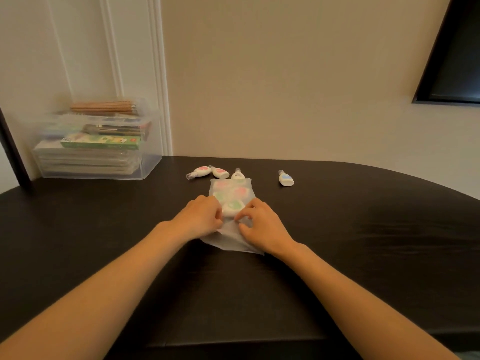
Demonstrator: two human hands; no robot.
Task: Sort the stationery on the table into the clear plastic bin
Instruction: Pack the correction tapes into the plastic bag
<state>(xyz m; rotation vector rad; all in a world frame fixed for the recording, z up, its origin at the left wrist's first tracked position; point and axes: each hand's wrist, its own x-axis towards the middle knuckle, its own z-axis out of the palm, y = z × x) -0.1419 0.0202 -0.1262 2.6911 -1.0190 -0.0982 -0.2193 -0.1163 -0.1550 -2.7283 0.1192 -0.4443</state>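
Both hands are on the frosted pouch [232,189], mid-table [363,229], well apart from the clear plastic bin [152,168] at far left by the wall. The left hand [205,216] has its fingers curled, pinching the pouch film at the near open end. The right hand [262,224] does the same on the other side, thumb and forefinger closed on the film. A green-label dispenser [233,208] sits at the mouth between the hands. It's blurry there, so we can't tell whether fingertips touch it or only the film. More pink and green shapes show through the pouch behind it. Beyond the pouch lie the left pink dispenser [202,171] and the second pink dispenser [221,173], close together. The middle dispenser [238,175] is at the pouch's far edge, and the blue dispenser [285,179] lies alone to the right. We judge the dispensers light: hard, smooth white shells, rounded, likely slippery against film. The pouch is thin, floppy and translucent, so its contents will probably shift and spill if we lift it by one corner. Better to pinch the mouth shut and support it from underneath. Take loose ones by the wide body, not the small clear cap. The bin is rigid and see-through and already holds pencils [104,108], a green box [101,142] and stacked flat packs.
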